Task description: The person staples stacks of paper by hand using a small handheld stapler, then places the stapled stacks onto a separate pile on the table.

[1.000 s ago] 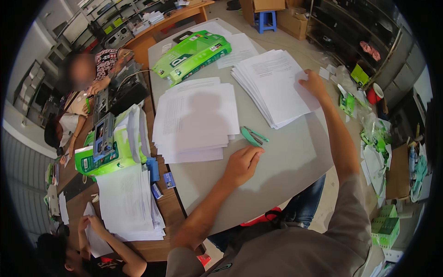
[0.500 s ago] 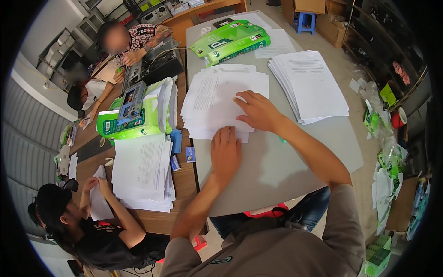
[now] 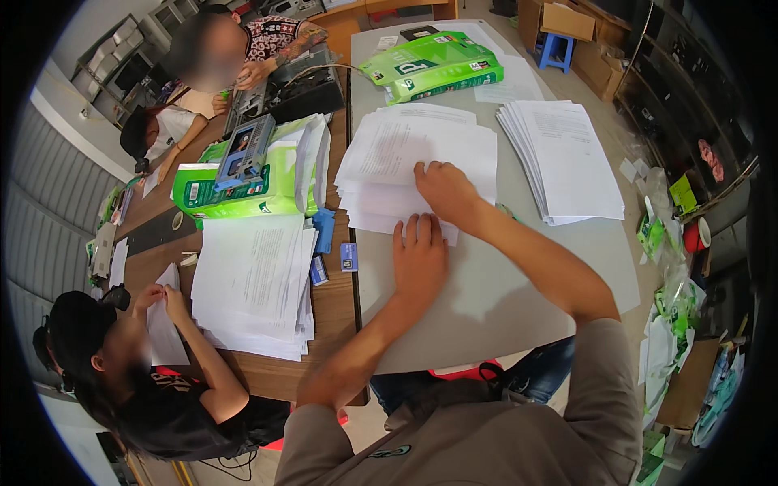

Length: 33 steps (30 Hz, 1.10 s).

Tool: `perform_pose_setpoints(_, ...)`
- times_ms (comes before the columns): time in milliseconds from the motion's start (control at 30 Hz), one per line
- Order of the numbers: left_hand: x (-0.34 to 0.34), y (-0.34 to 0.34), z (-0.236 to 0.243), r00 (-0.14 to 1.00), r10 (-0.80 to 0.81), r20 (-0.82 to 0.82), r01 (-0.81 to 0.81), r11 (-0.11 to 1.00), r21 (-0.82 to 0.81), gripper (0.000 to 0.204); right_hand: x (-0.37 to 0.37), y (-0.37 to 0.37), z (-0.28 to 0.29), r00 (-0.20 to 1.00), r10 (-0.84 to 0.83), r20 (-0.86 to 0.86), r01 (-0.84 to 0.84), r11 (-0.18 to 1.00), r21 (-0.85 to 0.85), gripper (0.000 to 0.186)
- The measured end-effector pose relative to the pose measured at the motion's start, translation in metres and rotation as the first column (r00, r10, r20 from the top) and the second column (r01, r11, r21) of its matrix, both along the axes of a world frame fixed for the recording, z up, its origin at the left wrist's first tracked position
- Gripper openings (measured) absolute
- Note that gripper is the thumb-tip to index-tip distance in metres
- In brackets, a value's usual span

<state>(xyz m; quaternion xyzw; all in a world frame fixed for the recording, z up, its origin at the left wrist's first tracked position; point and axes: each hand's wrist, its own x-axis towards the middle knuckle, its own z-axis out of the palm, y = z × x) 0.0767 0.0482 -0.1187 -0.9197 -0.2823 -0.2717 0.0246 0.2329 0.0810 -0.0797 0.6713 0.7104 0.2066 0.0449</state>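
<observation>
A loose stack of printed paper sheets lies on the grey table before me. My right hand is on its right part, the fingers bent and closed at the top sheet; the fingertips are partly hidden. My left hand rests at the stack's near edge, fingers stretched out and their tips touching the paper. A shadow falls on the sheets between and around my hands. To the right lies a second, slightly fanned paper stack.
A green paper package lies beyond the stack. On the brown table at left are another paper stack, a green package with a grey-blue device on top, and small blue boxes. Co-workers sit along that table.
My right hand's fingers have gone from spread to bent and closed on the paper. My left hand stays at the near edge. The view has shifted slightly.
</observation>
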Motion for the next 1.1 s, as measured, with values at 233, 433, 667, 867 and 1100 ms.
perform_pose_setpoints(233,0.0,0.001,0.007,0.999,-0.036,-0.008,0.036,0.999,-0.009,0.044,0.013,0.009,0.009,0.924,-0.062,-0.378,0.131,0.979,0.158,0.014)
perform_pose_setpoints(433,-0.013,0.01,0.019,0.986,-0.095,0.14,0.123,0.971,-0.206,0.035,0.035,-0.107,0.113,0.498,0.198,-0.844,0.23,0.909,0.349,0.027)
perform_pose_setpoints(667,-0.041,0.003,0.087,0.533,0.11,0.839,0.81,0.219,-0.543,0.042,0.041,-0.241,0.108,-0.091,0.229,-0.969,0.336,0.923,0.186,0.034)
perform_pose_setpoints(867,-0.06,-0.036,0.097,0.763,-0.123,0.635,0.646,0.103,-0.756,0.079,-0.005,-0.257,0.07,-0.158,0.22,-0.963,0.33,0.931,0.158,0.03)
perform_pose_setpoints(1100,-0.065,-0.06,0.104,0.448,0.394,0.803,0.872,-0.39,-0.295,0.052,-0.018,-0.262,0.068,-0.076,0.109,-0.991,0.344,0.936,0.077,0.024)
